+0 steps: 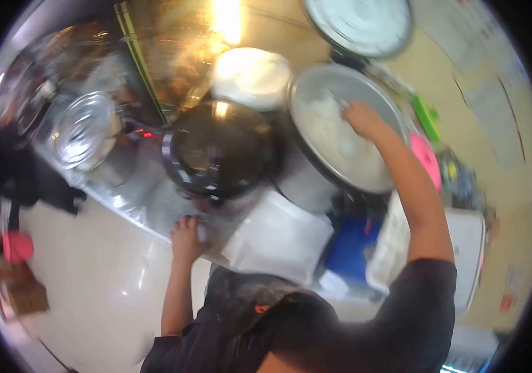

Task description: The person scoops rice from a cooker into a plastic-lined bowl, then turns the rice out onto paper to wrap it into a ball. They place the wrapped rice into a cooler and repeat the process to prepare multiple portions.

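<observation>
My right hand [363,119] reaches into a large round metal pot [378,87] that holds something white [331,127]. Its fingers are curled, and blur hides what they grip. My left hand [187,236] is by the edge of the metal counter [154,205], with its fingers bent around a small pale thing that I cannot make out. A dark round pot or pan with a shiny lid [219,149] lies between the two hands, beyond the left one. A white sheet or tray [281,236] is nearer my body.
A round lid [362,22] is at the top. Behind the dark pot stands a white round container [252,78]. A foil-like round tray [87,129] is at the left. To the right are a pink item [426,160], a green item [426,118] and a blue container [353,247].
</observation>
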Demonstrator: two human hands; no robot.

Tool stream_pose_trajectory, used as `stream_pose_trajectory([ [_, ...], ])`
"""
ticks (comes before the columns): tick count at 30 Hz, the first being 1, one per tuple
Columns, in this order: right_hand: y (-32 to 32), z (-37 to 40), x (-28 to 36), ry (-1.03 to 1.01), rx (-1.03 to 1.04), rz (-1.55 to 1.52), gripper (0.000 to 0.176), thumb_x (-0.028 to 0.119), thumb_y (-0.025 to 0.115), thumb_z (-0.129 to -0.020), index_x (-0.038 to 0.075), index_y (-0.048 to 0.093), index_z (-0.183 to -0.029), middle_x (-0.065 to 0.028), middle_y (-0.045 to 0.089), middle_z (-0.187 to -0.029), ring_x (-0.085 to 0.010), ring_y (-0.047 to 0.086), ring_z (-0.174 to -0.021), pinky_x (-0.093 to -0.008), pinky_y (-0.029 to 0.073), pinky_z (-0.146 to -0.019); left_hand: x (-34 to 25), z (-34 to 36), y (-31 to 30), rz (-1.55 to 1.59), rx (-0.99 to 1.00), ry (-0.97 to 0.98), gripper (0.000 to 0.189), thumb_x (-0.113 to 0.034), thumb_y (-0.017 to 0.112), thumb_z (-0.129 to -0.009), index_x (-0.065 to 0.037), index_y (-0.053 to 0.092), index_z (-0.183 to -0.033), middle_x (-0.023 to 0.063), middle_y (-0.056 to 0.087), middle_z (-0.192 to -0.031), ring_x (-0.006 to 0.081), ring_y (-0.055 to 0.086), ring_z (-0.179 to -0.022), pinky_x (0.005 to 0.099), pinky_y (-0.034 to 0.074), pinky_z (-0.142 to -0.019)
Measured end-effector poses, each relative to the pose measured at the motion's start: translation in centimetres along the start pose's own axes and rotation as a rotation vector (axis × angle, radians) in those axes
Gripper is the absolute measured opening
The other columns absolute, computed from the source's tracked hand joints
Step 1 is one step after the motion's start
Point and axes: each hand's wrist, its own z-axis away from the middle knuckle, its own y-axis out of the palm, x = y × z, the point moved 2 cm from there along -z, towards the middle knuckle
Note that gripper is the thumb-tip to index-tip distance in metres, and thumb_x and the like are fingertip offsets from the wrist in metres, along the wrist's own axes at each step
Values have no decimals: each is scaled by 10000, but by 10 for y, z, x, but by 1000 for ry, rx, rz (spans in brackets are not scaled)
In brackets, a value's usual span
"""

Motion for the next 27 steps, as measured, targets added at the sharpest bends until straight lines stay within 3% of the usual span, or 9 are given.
stream_pose_trajectory([
  [1, 8, -9, 5, -13, 125, 145, 250, 82, 537, -861, 84, 683, -1065, -187, 634, -1140, -366, 578, -1117, -436, 461, -969, 3, 1, -2, -10, 0, -8, 733, -250, 839, -541, -132, 556, -1207, 123, 537, -1223, 371, 523, -1089, 495, 474, -865],
  [4, 85, -30, -49, -251, -103, 196, 313, 166, 461, -911, 94, 643, -1155, -129, 654, -1168, -320, 481, -1276, -499, 332, -1103, 18, 10, 3, 123, -73, -58, 718, -266, 833, -563, -133, 553, -1210, 126, 548, -1189, 373, 528, -1073, 480, 482, -868],
  [9, 14, -14, -21, -648, 10, 416, 220, 159, 520, -872, 88, 655, -1030, -115, 656, -940, -298, 580, -1018, -487, 451, -976, 13, 18, -3, 161, -116, -164, 767, -327, 833, -593, -141, 532, -1274, 125, 538, -1224, 364, 523, -1105, 471, 470, -907],
  [12, 22, 2, -34, -616, 160, 369, 225, 181, 538, -843, 102, 675, -1002, -98, 648, -975, -310, 597, -969, -460, 471, -943, -2, 9, -5, 126, -65, -203, 771, -337, 833, -598, -135, 530, -1278, 135, 544, -1222, 368, 526, -1106, 460, 466, -916],
  [16, 19, 20, -42, -707, 60, 264, 412, 118, 624, -755, 54, 600, -1161, -173, 531, -1315, -332, 596, -964, -435, 520, -820, -5, -8, -5, 139, -100, -129, 780, -337, 838, -590, -131, 530, -1276, 146, 565, -1201, 376, 538, -1078, 460, 470, -901],
  [20, -22, 38, -22, -274, 86, 69, 409, 0, 581, -735, 53, 612, -1140, -166, 643, -949, -356, 621, -887, -469, 500, -770, -15, -14, -15, 125, -60, -70, 759, -314, 843, -580, -100, 531, -1238, 140, 583, -1167, 391, 553, -1027, 481, 474, -872],
  [24, -70, 48, -12, -178, -7, -117, 335, 72, 584, -775, 49, 629, -1106, -186, 646, -1003, -374, 613, -960, -469, 487, -844, -10, -18, -8, 73, -4, 11, 736, -286, 846, -584, -78, 521, -1211, 166, 576, -1161, 420, 546, -1022, 505, 464, -858],
  [26, -51, 48, -23, -213, -312, -222, 330, 96, 607, -782, 47, 637, -1107, -195, 645, -1045, -386, 598, -992, -466, 476, -881, -1, -23, 3, 67, -18, 58, 739, -271, 846, -589, -48, 509, -1207, 199, 569, -1157, 438, 541, -1031, 513, 455, -861],
  [27, -38, 43, -17, -136, -172, -297, 320, 126, 624, -796, 41, 638, -1105, -190, 647, -1054, -379, 597, -1010, -462, 476, -883, 1, -25, 5, 56, -19, 82, 744, -270, 848, -589, -36, 504, -1205, 211, 567, -1156, 443, 539, -1035, 515, 451, -865],
])
